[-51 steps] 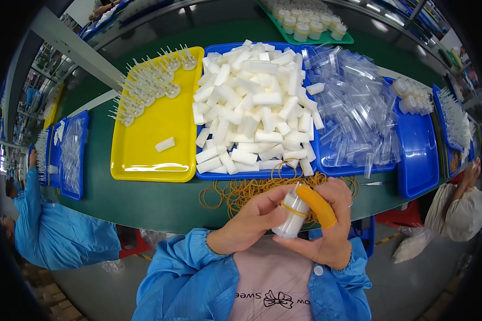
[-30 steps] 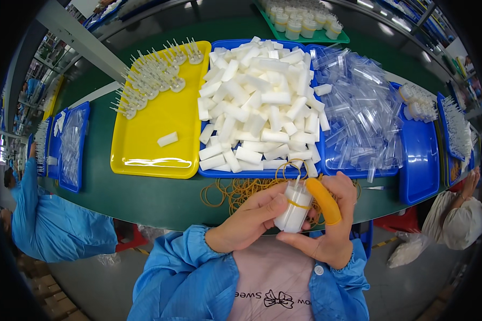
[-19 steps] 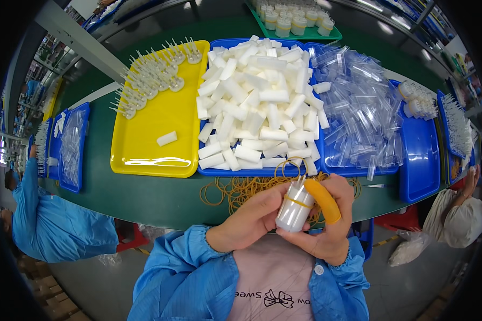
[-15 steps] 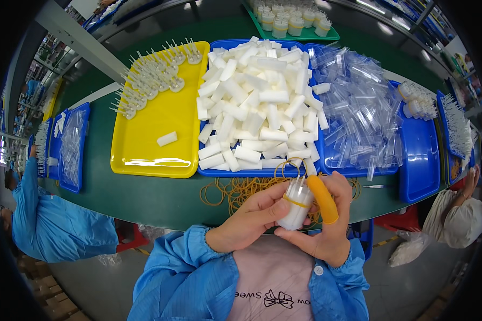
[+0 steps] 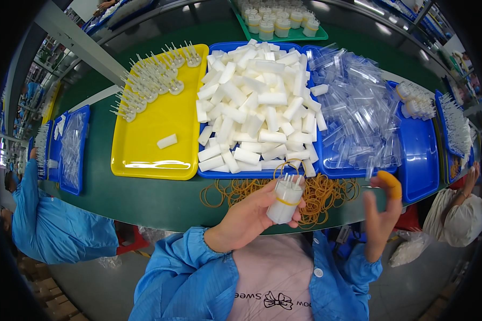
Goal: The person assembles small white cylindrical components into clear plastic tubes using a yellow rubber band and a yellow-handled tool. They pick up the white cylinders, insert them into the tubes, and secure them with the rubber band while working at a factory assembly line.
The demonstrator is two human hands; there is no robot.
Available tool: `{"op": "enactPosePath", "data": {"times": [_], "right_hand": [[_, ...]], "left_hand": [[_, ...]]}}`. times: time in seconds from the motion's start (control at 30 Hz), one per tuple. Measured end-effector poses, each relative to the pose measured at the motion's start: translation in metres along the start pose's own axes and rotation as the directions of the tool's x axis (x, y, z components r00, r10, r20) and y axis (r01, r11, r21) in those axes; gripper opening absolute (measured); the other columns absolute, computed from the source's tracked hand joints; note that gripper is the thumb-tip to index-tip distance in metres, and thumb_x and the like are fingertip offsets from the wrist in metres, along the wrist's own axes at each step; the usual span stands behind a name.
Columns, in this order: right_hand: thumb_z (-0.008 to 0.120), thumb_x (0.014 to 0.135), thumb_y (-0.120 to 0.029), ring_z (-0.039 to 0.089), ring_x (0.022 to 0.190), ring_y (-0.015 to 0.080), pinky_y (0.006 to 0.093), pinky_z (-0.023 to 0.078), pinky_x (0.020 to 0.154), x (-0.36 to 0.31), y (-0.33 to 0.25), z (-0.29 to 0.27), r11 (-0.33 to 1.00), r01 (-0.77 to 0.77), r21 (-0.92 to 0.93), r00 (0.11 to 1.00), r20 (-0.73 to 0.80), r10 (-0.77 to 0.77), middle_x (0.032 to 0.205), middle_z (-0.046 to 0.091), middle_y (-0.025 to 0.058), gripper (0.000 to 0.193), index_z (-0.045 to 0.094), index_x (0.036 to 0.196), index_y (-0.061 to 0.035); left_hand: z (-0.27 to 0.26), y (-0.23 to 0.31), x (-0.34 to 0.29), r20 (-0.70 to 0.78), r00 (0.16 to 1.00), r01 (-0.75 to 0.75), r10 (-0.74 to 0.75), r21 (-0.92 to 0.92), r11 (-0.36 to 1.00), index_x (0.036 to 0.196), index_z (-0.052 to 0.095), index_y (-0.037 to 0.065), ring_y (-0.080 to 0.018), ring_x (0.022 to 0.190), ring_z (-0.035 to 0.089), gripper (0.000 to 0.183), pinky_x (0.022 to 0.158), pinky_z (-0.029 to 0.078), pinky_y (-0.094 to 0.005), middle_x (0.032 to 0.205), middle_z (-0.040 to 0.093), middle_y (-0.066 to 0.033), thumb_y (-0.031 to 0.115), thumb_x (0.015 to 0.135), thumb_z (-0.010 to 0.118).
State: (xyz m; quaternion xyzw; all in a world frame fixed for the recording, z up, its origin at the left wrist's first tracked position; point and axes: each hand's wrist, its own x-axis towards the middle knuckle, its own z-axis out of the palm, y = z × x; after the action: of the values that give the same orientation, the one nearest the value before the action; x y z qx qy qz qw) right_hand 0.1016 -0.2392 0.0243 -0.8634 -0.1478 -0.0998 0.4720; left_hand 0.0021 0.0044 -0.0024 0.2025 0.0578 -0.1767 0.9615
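Note:
My left hand (image 5: 243,218) is closed round a short white cylindrical bundle (image 5: 281,209) with clear plastic about its sides, a yellow rubber band round its middle and white prongs at the top. Off to the right, my right hand (image 5: 381,216) holds nothing that I can see. Its thumb and forefinger are apart, and an orange finger cot (image 5: 391,184) covers one fingertip. That fingertip is by the near edge of a blue tray (image 5: 337,172) heaped with clear plastic pieces (image 5: 359,112). Behind the bundle lies a pile of rubber bands (image 5: 326,190).
White foam blocks (image 5: 273,99) fill the middle blue tray. The yellow tray (image 5: 150,144) carries pronged white bases (image 5: 155,75) and one foam block (image 5: 167,141). Similar bundles (image 5: 281,24) stand in a green tray at the back. Co-workers sit left (image 5: 64,224) and right (image 5: 455,219).
My right hand has let go of the bundle and moved right, towards the tray of clear plastic pieces. The bundle, still in my left hand, has shifted slightly left.

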Motion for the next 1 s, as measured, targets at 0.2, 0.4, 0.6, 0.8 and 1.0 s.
{"op": "enactPosePath", "data": {"times": [0.2, 0.4, 0.6, 0.8, 1.0], "right_hand": [[0.062, 0.083, -0.005, 0.054, 0.099, 0.03, 0.0366, 0.041, 0.086, -0.007, 0.093, -0.032, 0.836, 0.074, -0.543, 0.995, -0.021, -0.102, 0.105, 0.055, 0.015, 0.018, 0.061, 0.099, 0.0017], [0.06, 0.084, -0.005, 0.052, 0.1, 0.031, 0.0367, 0.039, 0.089, -0.018, 0.102, -0.035, 0.809, 0.16, -0.565, 0.982, 0.01, -0.187, 0.105, 0.055, 0.0157, 0.016, 0.06, 0.098, 0.0023], [0.059, 0.086, -0.003, 0.056, 0.081, 0.0165, 0.0285, 0.044, 0.075, -0.04, 0.091, -0.043, 0.939, -0.048, -0.34, 0.986, -0.169, -0.011, 0.089, 0.059, 0.0064, 0.019, 0.061, 0.104, 0.0004], [0.056, 0.091, -0.007, 0.055, 0.078, 0.0106, 0.0231, 0.045, 0.073, -0.038, 0.051, -0.041, 0.966, -0.139, 0.218, 0.967, -0.179, 0.18, 0.089, 0.058, 0.0046, 0.022, 0.059, 0.111, 0.0038], [0.052, 0.096, -0.018, 0.054, 0.07, 0.0078, 0.0203, 0.043, 0.064, -0.034, 0.05, -0.035, 0.968, -0.142, 0.207, 0.942, -0.274, 0.196, 0.084, 0.061, 0.0041, 0.024, 0.06, 0.105, 0.0026]], "left_hand": [[0.004, -0.001, 0.0, 0.096, 0.995, -0.016, 0.009, 0.078, 0.997, 0.139, 0.031, 0.003, -0.0187, 0.092, 0.056, 0.064, 0.083, 0.046, -0.0327, 0.11, 0.053, -0.0107, 0.038, 0.091, 0.054], [-0.001, -0.001, -0.007, 0.097, 0.994, 0.048, -0.044, -0.039, 0.998, 0.134, 0.037, 0.004, -0.0166, 0.088, 0.056, 0.068, 0.073, 0.047, -0.0306, 0.106, 0.054, -0.0082, 0.049, 0.087, 0.058], [0.0, -0.007, -0.003, 0.061, 0.998, 0.018, -0.018, 0.003, 1.0, 0.137, 0.033, 0.006, -0.0212, 0.08, 0.057, 0.071, 0.069, 0.046, -0.0336, 0.103, 0.054, -0.0101, 0.059, 0.09, 0.042], [0.011, 0.0, -0.005, 0.056, 0.993, 0.108, -0.107, -0.022, 0.994, 0.143, 0.026, 0.005, -0.0225, 0.085, 0.057, 0.076, 0.071, 0.046, -0.0321, 0.106, 0.055, -0.0106, 0.059, 0.091, 0.041], [-0.004, -0.004, -0.006, 0.157, 0.984, 0.077, -0.079, 0.017, 0.997, 0.14, 0.029, 0.005, -0.019, 0.089, 0.056, 0.077, 0.073, 0.046, -0.031, 0.11, 0.053, -0.0085, 0.057, 0.088, 0.05]]}}
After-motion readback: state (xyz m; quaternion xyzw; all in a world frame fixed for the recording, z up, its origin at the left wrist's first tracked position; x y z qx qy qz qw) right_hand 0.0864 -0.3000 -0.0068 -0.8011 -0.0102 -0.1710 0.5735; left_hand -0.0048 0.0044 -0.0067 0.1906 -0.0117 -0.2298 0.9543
